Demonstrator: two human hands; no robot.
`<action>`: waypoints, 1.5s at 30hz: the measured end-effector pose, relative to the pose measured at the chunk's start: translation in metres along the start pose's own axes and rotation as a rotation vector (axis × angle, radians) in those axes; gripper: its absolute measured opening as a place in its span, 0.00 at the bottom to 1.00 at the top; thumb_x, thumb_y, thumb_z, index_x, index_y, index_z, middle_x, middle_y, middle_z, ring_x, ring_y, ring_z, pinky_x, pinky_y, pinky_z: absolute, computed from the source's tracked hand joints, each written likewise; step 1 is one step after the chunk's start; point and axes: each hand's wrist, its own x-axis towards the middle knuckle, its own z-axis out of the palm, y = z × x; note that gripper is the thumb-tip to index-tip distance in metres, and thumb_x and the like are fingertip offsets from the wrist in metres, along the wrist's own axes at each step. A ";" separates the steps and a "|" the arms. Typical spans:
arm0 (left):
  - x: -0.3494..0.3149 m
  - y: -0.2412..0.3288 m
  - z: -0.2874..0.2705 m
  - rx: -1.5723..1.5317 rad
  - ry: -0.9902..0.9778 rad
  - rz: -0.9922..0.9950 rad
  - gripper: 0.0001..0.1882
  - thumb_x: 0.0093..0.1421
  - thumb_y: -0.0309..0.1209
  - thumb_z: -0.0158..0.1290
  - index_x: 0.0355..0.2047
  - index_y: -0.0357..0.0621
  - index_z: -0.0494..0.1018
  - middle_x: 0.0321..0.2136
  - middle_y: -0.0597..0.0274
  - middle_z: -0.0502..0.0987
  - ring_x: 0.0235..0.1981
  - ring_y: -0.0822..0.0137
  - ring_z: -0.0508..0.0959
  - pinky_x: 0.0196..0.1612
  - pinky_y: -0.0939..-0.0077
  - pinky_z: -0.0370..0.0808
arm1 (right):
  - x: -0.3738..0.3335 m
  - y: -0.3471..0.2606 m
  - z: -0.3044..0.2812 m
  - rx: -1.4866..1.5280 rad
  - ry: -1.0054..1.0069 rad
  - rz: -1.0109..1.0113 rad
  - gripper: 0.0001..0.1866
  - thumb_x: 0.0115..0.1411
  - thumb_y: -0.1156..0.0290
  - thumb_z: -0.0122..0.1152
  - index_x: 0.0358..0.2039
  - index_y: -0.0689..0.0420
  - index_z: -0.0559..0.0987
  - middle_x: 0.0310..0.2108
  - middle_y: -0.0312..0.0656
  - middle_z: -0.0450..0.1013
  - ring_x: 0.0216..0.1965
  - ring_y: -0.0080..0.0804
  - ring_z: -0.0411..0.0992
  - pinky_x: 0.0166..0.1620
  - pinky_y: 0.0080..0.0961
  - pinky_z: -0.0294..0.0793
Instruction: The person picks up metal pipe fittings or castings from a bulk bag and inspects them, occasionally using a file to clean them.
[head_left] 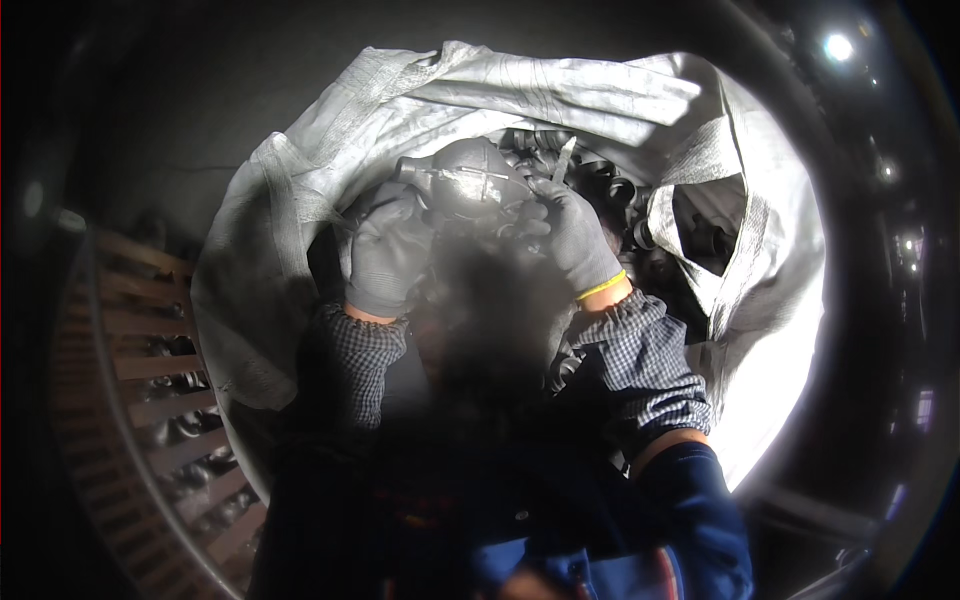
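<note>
A rounded grey metal casting (474, 178) with a short pipe-like stub on its left is held up over the mouth of a large white woven bulk bag (560, 85). My left hand (392, 240), in a grey glove, is closed round its left side below the stub. My right hand (580, 235), gloved too, has bent fingers pressed at the casting's right edge. A thin pale flat strip (567, 160) stands up just beyond the right fingers; whether that hand grips it or it lies behind, I cannot tell. Dark blur hides the area between my forearms.
Several dark metal fittings (622, 192) lie inside the bag, at its far and right sides. A wide bag loop (745, 215) stands at the right, another strap (285, 205) at the left. Left of the bag is a reddish slatted crate (160, 365) with metal parts behind its slats.
</note>
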 end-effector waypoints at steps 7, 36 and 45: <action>0.005 -0.009 0.024 0.063 0.103 0.141 0.09 0.63 0.24 0.45 0.43 0.41 0.70 0.40 0.62 0.74 0.44 0.70 0.73 0.52 0.75 0.69 | -0.004 0.008 0.001 0.043 -0.041 -0.140 0.14 0.61 0.73 0.47 0.46 0.65 0.69 0.24 0.33 0.64 0.20 0.14 0.59 0.19 0.10 0.58; 0.011 -0.005 0.001 -0.092 0.195 -0.057 0.22 0.65 0.32 0.43 0.57 0.35 0.58 0.54 0.52 0.67 0.56 0.60 0.68 0.60 0.62 0.64 | -0.011 0.015 0.009 -0.246 0.025 -0.180 0.11 0.62 0.68 0.51 0.31 0.62 0.77 0.20 0.37 0.72 0.18 0.22 0.70 0.18 0.15 0.67; 0.003 -0.005 0.040 0.208 0.136 -0.026 0.20 0.64 0.26 0.44 0.56 0.38 0.60 0.53 0.54 0.68 0.55 0.63 0.68 0.60 0.64 0.64 | -0.012 0.015 0.008 -0.167 0.013 -0.217 0.06 0.62 0.70 0.52 0.31 0.59 0.74 0.20 0.35 0.68 0.20 0.23 0.70 0.20 0.17 0.69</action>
